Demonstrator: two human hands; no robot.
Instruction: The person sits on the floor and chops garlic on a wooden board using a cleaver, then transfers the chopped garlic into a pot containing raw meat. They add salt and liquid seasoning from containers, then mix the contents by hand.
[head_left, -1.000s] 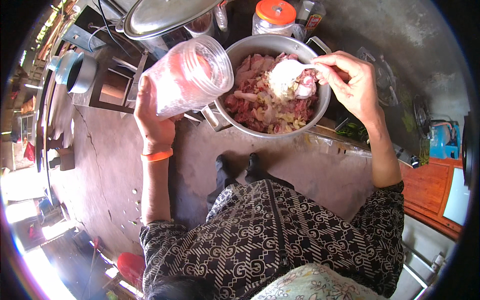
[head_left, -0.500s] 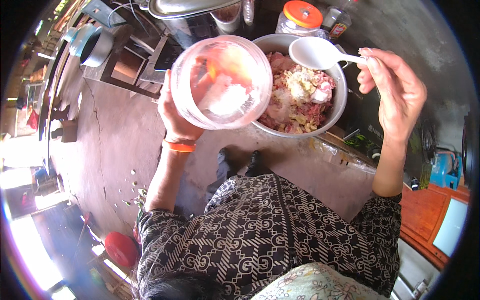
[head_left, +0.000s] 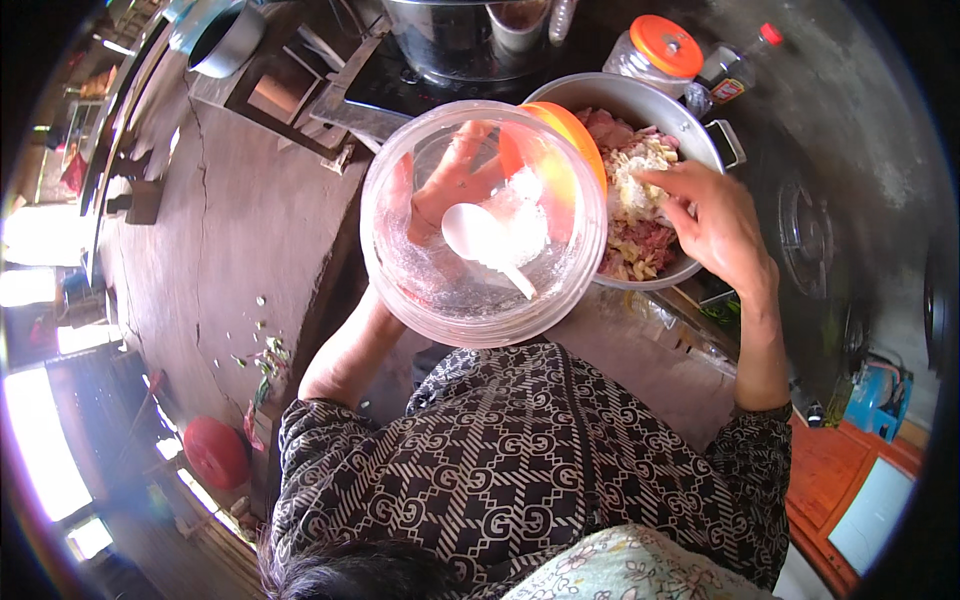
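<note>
Head view: person standing over a dark counter, looking straight down.
Left hand: wrapped around a clear plastic jar from behind, seen through its wall; jar tipped with its mouth toward the camera.
Jar contents: white plastic spoon lying inside, bowl up; a small heap of white granules near the bottom.
Right hand: holding nothing, fingers loosely spread, fingertips touching the mix at the near side of the pot.
Pot: metal, just beside the jar; holds chopped pink meat with pale minced bits and a white patch on top.
Orange lid: between jar and pot, partly hidden by the jar.
Progress, judged: white granules appear already on the meat and the spoon is set down in the jar; the heap looks unmixed, the jar uncapped.
Beyond: second jar with orange lid, small red-capped bottle, red round object on the floor.
</note>
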